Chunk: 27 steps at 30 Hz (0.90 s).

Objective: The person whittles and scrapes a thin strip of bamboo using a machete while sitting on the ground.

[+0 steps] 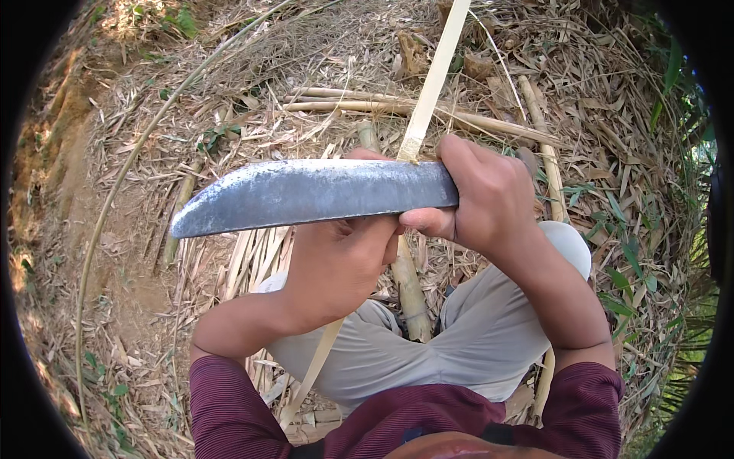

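Observation:
A machete (321, 195) with a broad grey blade lies crosswise in front of me, its curved tip pointing left. My right hand (489, 191) is closed around its handle end, with the thumb near the blade's lower edge. Under the blade, my left hand (344, 260) is closed on a pale, flat bamboo strip (436, 80). The strip runs away from me past the blade's upper edge, and a pale length also shows below my left wrist. Where blade and strip meet, the left fingers are partly hidden by the blade.
Between my legs (489, 306) lies a bamboo pole (413, 298). Split pale strips (248, 264) lie at the left knee. Beyond the hands, cut bamboo sticks (352, 105) rest on dry leaf litter. A long thin stem (145, 141) curves along the left, and green plants (631, 256) grow at right.

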Available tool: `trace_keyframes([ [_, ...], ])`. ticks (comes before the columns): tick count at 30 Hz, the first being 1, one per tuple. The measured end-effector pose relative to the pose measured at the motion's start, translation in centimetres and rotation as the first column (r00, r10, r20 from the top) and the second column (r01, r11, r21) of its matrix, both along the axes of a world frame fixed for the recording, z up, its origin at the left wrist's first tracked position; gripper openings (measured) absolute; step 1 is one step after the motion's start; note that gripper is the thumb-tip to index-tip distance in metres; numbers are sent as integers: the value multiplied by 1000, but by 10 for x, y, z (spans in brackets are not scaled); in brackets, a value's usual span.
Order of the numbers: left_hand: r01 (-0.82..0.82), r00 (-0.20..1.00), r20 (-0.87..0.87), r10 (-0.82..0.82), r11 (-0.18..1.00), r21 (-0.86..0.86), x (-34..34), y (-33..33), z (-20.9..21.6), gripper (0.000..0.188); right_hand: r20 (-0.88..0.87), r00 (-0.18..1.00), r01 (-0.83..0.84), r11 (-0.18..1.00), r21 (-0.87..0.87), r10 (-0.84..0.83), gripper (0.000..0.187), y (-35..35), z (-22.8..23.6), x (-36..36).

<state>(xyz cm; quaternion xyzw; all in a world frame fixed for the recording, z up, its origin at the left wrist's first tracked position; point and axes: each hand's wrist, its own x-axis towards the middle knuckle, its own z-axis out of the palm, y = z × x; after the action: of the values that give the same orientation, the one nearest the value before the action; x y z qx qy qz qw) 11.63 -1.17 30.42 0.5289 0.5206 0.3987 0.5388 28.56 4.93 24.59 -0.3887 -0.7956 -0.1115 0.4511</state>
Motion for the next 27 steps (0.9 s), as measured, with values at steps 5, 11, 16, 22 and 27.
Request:
trace_keyframes([
  [5,-8,1000,-16,11,976,218,0,2,-15,14,49,998,38,986,163,-46,78,16,0,4],
  [11,-57,982,186,35,992,116,-1,11,-7,13,98,991,64,960,272,-93,76,42,-2,26],
  [16,-48,970,244,17,991,125,-12,22,-11,15,62,989,129,987,92,-135,73,24,3,-1],
  [22,29,998,47,-31,999,31,-11,14,-14,14,63,996,59,996,65,-63,76,18,3,-6],
  [27,8,997,78,-12,998,57,-4,13,-11,16,82,994,49,977,209,-67,78,35,-3,0],
])
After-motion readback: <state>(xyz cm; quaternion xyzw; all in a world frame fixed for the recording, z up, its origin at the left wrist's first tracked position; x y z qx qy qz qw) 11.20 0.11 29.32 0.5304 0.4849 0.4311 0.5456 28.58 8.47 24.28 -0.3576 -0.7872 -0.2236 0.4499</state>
